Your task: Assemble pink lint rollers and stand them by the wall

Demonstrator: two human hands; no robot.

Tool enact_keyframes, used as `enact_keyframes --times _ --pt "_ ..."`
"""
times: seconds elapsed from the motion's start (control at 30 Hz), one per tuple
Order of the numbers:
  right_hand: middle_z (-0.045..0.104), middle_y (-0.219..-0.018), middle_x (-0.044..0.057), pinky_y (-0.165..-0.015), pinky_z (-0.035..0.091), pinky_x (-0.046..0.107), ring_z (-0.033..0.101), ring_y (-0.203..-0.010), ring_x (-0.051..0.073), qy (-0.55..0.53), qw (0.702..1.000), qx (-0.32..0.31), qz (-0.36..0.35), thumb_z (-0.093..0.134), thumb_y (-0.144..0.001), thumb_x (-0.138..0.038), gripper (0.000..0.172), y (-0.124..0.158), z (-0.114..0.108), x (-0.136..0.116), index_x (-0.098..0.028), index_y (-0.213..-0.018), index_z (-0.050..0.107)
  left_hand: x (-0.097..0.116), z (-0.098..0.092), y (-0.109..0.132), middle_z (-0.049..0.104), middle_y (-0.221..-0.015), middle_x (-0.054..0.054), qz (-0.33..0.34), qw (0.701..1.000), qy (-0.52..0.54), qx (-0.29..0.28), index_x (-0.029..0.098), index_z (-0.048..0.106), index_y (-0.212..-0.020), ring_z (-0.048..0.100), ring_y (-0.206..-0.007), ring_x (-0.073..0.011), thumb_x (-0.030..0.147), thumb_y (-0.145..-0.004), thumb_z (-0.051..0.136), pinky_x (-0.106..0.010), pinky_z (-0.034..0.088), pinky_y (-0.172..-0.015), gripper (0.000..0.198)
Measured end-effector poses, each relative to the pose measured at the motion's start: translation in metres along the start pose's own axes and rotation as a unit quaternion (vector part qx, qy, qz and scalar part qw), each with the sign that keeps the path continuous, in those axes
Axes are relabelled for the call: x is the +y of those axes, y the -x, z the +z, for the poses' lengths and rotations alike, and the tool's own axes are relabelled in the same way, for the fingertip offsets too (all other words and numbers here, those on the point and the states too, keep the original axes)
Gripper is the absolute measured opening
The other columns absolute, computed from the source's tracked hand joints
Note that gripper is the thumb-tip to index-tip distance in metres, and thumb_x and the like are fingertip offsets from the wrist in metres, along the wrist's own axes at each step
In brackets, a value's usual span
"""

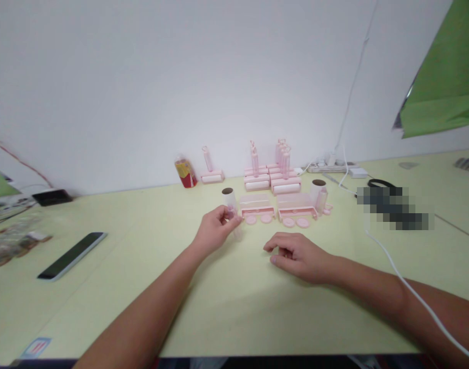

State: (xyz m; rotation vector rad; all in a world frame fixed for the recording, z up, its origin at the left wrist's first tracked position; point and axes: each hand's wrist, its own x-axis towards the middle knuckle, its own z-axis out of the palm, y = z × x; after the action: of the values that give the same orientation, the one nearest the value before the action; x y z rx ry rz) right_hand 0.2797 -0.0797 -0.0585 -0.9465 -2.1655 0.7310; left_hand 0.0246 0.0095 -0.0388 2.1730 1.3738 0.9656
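Note:
My left hand (218, 227) is closed on a small clear pink tube (236, 231), just in front of a white cardboard roll (229, 197). My right hand (292, 254) hovers over or rests on the table, fingers curled but apart, holding nothing. Between and beyond the hands lie two open pink holders (258, 210) (297, 211) with clear lids behind them and round pink caps (296, 223) in front. A second white roll (317, 190) stands to the right, beside a clear pink tube (322, 201).
Assembled pink holders (273, 182) with upright handles stand by the wall, near a red-yellow bottle (186, 171). A power strip (330, 167) and white cable (401, 279) are at right. A dark-screened device (72, 255) lies left on the table (115, 307).

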Motion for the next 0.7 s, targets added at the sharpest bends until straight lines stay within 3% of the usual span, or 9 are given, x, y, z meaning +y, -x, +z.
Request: enact_keyframes --times 0.13,0.23,0.5,0.7 --pt "0.064 -0.093 0.003 -0.065 0.044 0.025 0.056 -0.065 0.01 0.007 1.0 0.0 0.004 0.06 -0.087 -0.022 0.02 -0.001 0.0 0.006 -0.017 -0.105 0.067 0.019 0.014 0.012 0.051 -0.063 0.005 0.028 0.997 -0.002 -0.068 0.018 0.06 -0.083 0.045 -0.057 -0.0104 0.052 -0.083 0.063 -0.023 0.033 -0.054 0.035" --pt "0.064 -0.093 0.003 -0.065 0.044 0.026 0.056 -0.065 0.011 0.01 1.0 0.001 0.018 0.06 -0.088 -0.023 0.02 -0.001 0.0 0.009 -0.017 -0.105 0.068 0.019 0.014 0.011 0.053 -0.063 0.004 0.033 0.998 -0.022 -0.057 0.018 0.06 -0.081 0.047 -0.058 -0.0107 0.052 -0.083 0.063 -0.023 0.034 -0.054 0.035" --pt "0.067 -0.093 0.004 -0.063 0.042 0.025 0.056 -0.065 0.011 0.007 0.999 -0.015 0.028 0.059 -0.088 -0.025 0.021 -0.002 0.002 0.012 -0.016 -0.105 0.068 -0.033 -0.015 -0.017 0.069 -0.081 -0.001 -0.041 0.99 -0.071 0.112 0.019 0.064 -0.087 0.059 -0.065 -0.0141 0.053 -0.081 0.063 -0.026 0.043 -0.063 0.034" --pt "0.068 -0.094 0.005 -0.064 0.043 0.025 0.057 -0.067 0.012 0.0 0.999 -0.025 0.036 0.058 -0.088 -0.025 0.02 -0.003 0.002 0.01 -0.016 -0.103 0.069 -0.059 -0.013 -0.027 0.07 -0.082 -0.001 -0.066 0.99 -0.088 0.089 0.02 0.063 -0.083 0.062 -0.065 -0.0157 0.052 -0.079 0.063 -0.028 0.044 -0.063 0.033"
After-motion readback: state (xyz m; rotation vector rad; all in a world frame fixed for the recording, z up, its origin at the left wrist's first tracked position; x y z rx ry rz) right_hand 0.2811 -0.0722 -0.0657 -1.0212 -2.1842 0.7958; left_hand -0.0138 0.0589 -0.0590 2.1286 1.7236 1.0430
